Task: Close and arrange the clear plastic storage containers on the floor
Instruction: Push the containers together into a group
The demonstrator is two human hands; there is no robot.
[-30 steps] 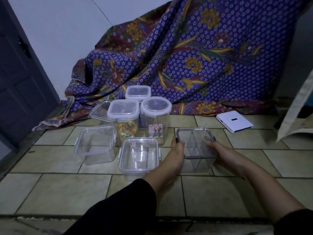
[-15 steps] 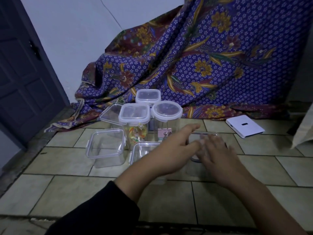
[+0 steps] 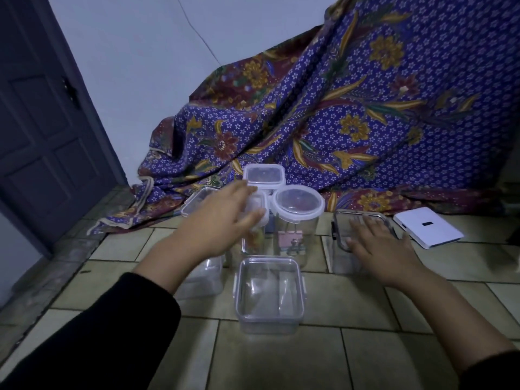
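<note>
Pressing R hand (image 3: 378, 243) flat on upright dark-rimmed container (image 3: 342, 220), lid up.

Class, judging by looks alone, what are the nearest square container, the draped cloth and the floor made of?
Nearest square container: clear glossy plastic; the tiles show through it.
Draped cloth: printed woven fabric, probably cotton; it folds softly.
Floor: glazed-looking ceramic tile, with dark grout lines.

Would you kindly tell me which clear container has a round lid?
The tall jar holding binder clips, at the cluster's right; every other container's lid is square or rectangular.
</note>
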